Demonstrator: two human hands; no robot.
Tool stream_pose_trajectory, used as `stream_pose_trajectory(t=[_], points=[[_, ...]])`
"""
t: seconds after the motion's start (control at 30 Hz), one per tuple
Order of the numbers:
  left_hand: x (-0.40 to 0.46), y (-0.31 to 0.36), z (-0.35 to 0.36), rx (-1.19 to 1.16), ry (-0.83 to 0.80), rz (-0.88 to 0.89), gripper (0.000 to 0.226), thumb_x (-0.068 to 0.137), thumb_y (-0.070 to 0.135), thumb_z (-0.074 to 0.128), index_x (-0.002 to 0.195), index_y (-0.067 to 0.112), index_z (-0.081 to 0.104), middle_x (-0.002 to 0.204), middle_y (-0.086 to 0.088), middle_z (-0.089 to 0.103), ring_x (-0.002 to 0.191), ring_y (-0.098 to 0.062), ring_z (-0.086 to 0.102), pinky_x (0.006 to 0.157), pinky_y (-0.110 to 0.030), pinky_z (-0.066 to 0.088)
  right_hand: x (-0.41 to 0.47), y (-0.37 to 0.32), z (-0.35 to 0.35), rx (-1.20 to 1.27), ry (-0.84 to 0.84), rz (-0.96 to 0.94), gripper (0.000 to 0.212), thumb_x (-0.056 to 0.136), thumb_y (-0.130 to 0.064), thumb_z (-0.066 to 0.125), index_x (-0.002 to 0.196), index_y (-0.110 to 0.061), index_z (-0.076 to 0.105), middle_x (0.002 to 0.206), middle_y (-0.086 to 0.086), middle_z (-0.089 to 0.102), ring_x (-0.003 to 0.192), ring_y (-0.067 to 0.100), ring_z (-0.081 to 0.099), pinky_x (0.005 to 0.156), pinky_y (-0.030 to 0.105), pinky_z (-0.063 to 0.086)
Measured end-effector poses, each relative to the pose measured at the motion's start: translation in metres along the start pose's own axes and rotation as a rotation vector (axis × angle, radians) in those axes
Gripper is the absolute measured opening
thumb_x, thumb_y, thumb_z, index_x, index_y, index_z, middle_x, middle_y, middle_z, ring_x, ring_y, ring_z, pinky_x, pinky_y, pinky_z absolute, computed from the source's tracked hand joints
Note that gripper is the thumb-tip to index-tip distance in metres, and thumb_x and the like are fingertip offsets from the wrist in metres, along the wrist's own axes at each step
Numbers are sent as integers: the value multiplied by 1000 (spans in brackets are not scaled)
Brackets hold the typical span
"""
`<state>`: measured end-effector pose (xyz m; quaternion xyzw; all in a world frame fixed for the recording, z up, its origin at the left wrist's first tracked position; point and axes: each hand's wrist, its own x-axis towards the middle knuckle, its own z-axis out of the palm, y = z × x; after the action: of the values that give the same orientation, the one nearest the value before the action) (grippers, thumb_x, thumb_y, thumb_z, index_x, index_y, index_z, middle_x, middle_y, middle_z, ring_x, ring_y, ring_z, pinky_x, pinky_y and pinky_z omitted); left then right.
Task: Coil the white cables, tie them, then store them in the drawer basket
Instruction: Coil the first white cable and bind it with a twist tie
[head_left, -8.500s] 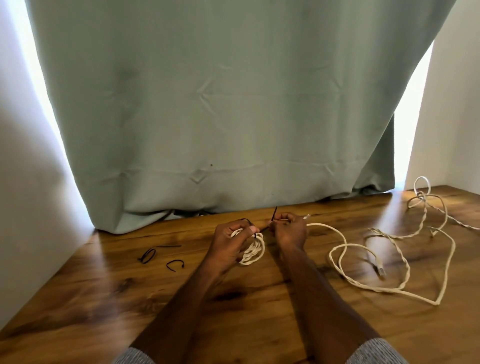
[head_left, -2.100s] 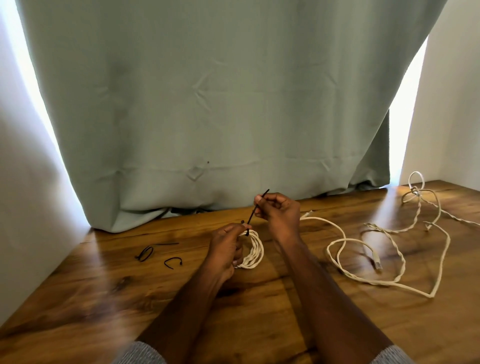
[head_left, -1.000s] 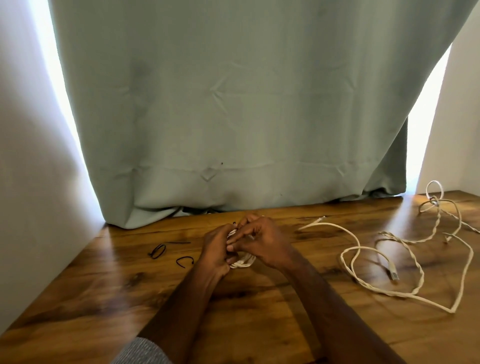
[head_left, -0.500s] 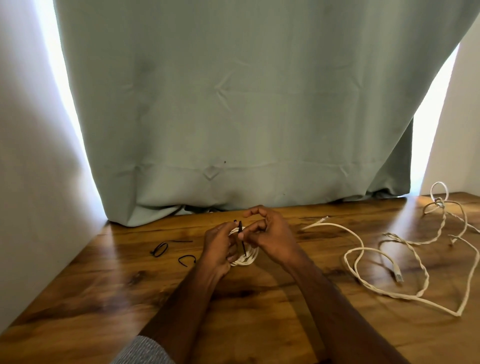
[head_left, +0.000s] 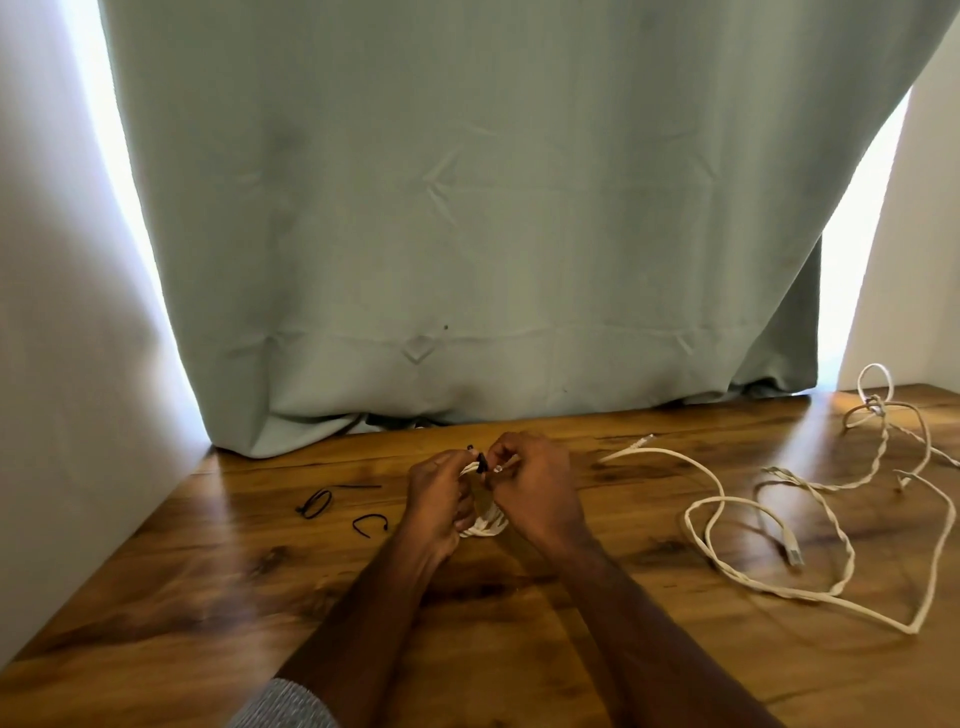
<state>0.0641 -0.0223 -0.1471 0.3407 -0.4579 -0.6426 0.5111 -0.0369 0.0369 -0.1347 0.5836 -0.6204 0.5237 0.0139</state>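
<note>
The small coiled white braided cable (head_left: 485, 525) sits upright between both hands: the left hand (head_left: 439, 499) grips its coil, the right hand (head_left: 535, 488) pinches the thin black plastic tie (head_left: 481, 462) at its top.

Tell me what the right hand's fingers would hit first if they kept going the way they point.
The right hand points left, so its fingers would probably first meet the black tie, then the left hand; depth is unclear.

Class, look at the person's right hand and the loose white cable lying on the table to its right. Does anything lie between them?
Nothing visible does: only bare table separates the right hand from the loose white cable.
</note>
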Motion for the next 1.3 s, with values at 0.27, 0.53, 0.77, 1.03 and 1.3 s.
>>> stream_pose_trajectory(t=[0.27, 0.53, 0.77, 1.03, 1.3], points=[[0, 1, 0, -19, -66, 11, 17, 94, 12, 56, 81, 8, 66, 40, 2, 25, 30, -8, 19, 41, -13, 15, -1, 14, -3, -13, -54, 154, 36, 80, -31, 80, 108, -32, 57, 92, -8, 63, 82, 9, 61, 62, 29, 49], [-6, 2, 2, 21, -155, 25, 30, 94, 13, 57, 65, 15, 64, 41, 1, 28, 30, -8, 21, 43, -16, 14, 0, 22, 6, 565, -239, 389, 27, 83, 6, 63, 95, -12, 78, 90, 9, 79, 89, 31, 75, 88, 55, 58], [-11, 5, 3, 16, -156, 24, 27, 96, 12, 54, 70, 13, 64, 39, 1, 32, 29, -8, 21, 42, -15, 15, 5, 19, -22, 949, -499, 602, 27, 94, -3, 55, 111, -7, 75, 106, 14, 74, 93, 25, 69, 91, 44, 53], [-11, -3, 7, 57, -233, 9, 19, 94, 15, 58, 83, 9, 71, 44, 1, 21, 31, -8, 17, 44, -16, 12, 10, 27, -15, 851, -248, 712, 14, 91, -6, 68, 98, 0, 77, 100, 19, 76, 89, 31, 68, 95, 49, 53], [-16, -3, 13, 143, -299, 8, 19, 95, 17, 59, 90, 2, 71, 46, 0, 20, 33, -9, 16, 43, -17, 14, 16, 36, -19, 864, -173, 699, 12, 87, 8, 67, 93, -2, 71, 82, 18, 72, 65, 23, 68, 65, 34, 57]])
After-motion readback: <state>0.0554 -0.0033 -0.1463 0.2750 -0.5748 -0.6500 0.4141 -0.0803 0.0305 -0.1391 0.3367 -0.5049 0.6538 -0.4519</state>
